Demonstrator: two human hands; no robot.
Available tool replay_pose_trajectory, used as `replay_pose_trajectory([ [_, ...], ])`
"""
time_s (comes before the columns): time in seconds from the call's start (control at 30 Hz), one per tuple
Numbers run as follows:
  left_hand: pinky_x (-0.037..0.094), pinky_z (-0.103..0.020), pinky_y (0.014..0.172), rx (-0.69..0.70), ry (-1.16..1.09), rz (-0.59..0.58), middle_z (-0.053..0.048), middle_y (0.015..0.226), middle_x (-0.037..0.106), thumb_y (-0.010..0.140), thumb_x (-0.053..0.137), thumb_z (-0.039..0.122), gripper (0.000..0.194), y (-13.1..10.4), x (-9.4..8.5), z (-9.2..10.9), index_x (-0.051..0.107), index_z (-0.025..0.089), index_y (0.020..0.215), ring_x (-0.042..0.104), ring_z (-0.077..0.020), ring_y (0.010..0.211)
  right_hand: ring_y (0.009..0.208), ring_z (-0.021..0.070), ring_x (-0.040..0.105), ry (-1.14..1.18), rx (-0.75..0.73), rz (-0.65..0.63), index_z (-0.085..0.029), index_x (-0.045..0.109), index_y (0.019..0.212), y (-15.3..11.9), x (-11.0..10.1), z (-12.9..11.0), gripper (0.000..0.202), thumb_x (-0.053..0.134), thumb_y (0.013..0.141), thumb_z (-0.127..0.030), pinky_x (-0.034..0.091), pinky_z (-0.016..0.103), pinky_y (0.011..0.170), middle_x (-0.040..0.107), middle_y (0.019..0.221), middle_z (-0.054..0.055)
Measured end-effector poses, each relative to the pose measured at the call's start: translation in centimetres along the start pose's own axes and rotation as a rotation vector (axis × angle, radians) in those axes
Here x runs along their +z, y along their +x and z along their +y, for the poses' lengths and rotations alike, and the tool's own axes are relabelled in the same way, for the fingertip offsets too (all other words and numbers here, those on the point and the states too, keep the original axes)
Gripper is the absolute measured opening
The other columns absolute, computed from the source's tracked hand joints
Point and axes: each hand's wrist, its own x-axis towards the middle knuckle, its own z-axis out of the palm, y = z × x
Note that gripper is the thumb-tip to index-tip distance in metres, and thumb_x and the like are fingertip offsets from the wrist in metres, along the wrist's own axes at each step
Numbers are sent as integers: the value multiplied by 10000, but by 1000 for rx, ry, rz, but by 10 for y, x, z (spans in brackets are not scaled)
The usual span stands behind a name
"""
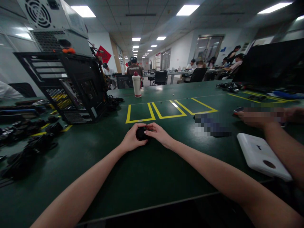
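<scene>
Black round part [141, 133] sits on the green table [133, 171], clamped between left hand [131, 139] and right hand [158, 133].

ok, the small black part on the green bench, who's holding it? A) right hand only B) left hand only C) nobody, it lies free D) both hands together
D: the left hand and right hand both close around the small black part, meeting over the green bench.

A small black part [141, 133], rounded and dark (details too small to tell), sits low on the green table [147, 171] just before the yellow boxes, clasped between the left hand [131, 139] and right hand [158, 133].
</scene>
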Motion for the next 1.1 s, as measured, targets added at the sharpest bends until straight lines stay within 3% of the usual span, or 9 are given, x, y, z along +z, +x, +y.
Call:
replay_pose_trajectory([
  [0.23, 384, -434, 934, -6, 11, 2, -77, 1143, 507, 609, 657, 189, 563, -1, 0, 1, 424, 211, 1121, 494, -241, 1083, 941, 168, 538, 28, -2, -133, -204, 509, 886, -4, -4, -4, 362, 713, 588, -176, 418, 398, 874, 541, 975, 12],
  [0.47, 385, -435, 933, -13, 18, -5, -77, 1145, 508, 613, 666, 224, 567, 0, -1, 1, 426, 210, 1126, 491, -245, 1086, 874, 140, 542, -15, -53, -15, -194, 538, 831, -2, -1, -1, 156, 611, 710, -261, 421, 358, 852, 556, 873, 0],
  [0.63, 379, -436, 939, 6, 8, 5, -70, 1133, 513, 603, 669, 203, 566, 0, 0, -1, 428, 211, 1115, 493, -241, 1081, 883, 142, 551, 29, 11, 18, -169, 536, 878, 3, 0, 3, 251, 650, 659, -213, 407, 362, 874, 571, 906, 19],
  [0.87, 391, -417, 926, -10, 18, 6, -68, 1137, 513, 602, 654, 182, 564, -1, 1, -1, 424, 209, 1116, 500, -236, 1070, 910, 168, 549, 12, 6, -95, -196, 506, 872, -5, -3, -5, 361, 710, 576, -155, 433, 381, 842, 544, 930, 3],
  [1.1, 395, -426, 920, -14, 13, 0, -75, 1133, 510, 609, 664, 217, 566, 0, 0, 0, 421, 207, 1120, 502, -242, 1064, 901, 154, 540, -29, 5, -17, -196, 502, 891, -4, 1, -5, 246, 634, 688, -236, 418, 380, 857, 549, 907, 12],
])
